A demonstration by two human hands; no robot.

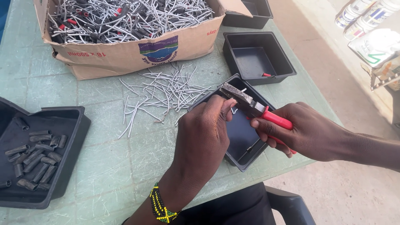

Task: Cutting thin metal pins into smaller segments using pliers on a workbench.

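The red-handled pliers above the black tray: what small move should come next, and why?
Probably squeeze the pliers and pull. The right hand grips the red handles, and the nose meets the fingertips of the left hand, which seem to pinch a small piece there, too small to identify. Both are above the middle black tray, so anything freed should drop into it.

Bright, sharp daylight; soft shadows

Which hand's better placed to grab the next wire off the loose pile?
Left, probably. The left hand sits nearer the wire pile on the table and pinches only a small piece. The right hand is farther away and grips the red-handled pliers.
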